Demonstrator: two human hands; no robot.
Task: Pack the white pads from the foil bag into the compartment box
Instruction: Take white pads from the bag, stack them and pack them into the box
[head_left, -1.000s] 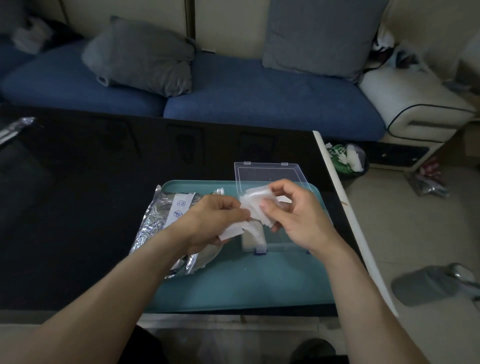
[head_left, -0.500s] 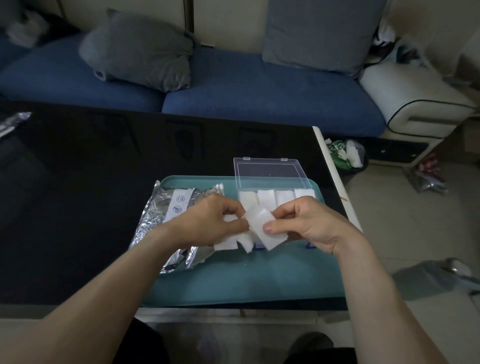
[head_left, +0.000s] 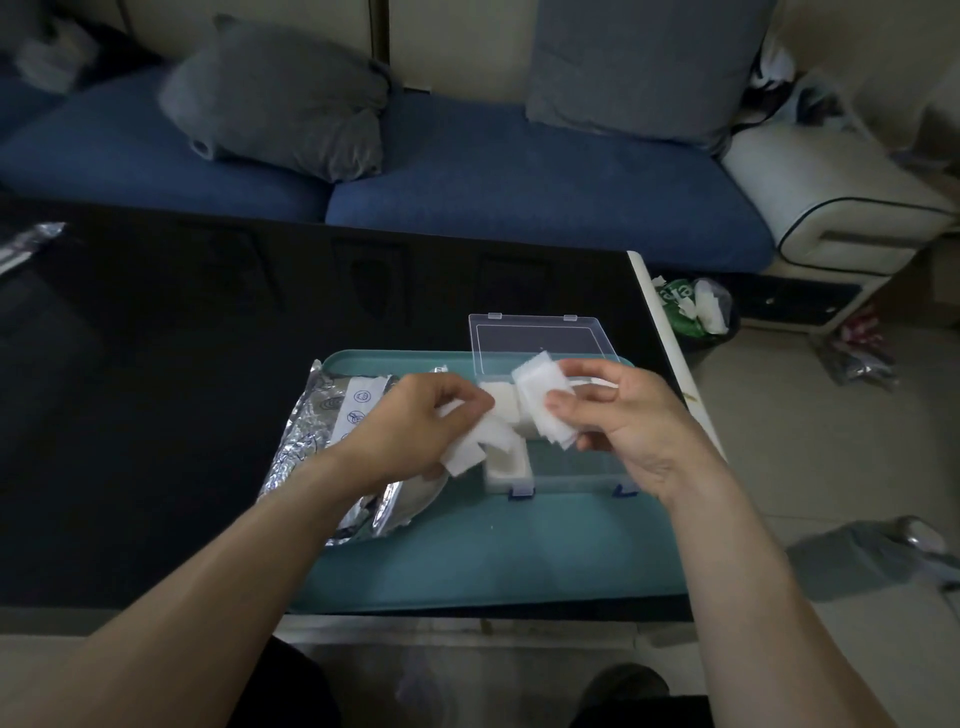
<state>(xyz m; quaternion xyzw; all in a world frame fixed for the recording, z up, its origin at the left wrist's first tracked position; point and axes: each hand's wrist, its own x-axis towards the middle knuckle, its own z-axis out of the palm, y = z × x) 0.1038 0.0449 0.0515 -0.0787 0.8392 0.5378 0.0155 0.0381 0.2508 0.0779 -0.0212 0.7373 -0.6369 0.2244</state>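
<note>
At frame centre the right hand (head_left: 628, 415) pinches a fanned stack of thin white square pads (head_left: 545, 402) while the left hand (head_left: 415, 426) grips more white pads (head_left: 475, 447), both over the clear plastic compartment box (head_left: 566, 467), lid up, beside the crinkled silver foil bag (head_left: 317, 431) on the teal tray (head_left: 467, 561) on the black surface (head_left: 182, 338).

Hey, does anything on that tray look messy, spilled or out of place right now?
Nothing spilled. The foil bag lies crumpled and torn open on the tray's left side. Both the left hand and right hand hold white pads over the open clear box, which sits squarely on the tray.
</note>
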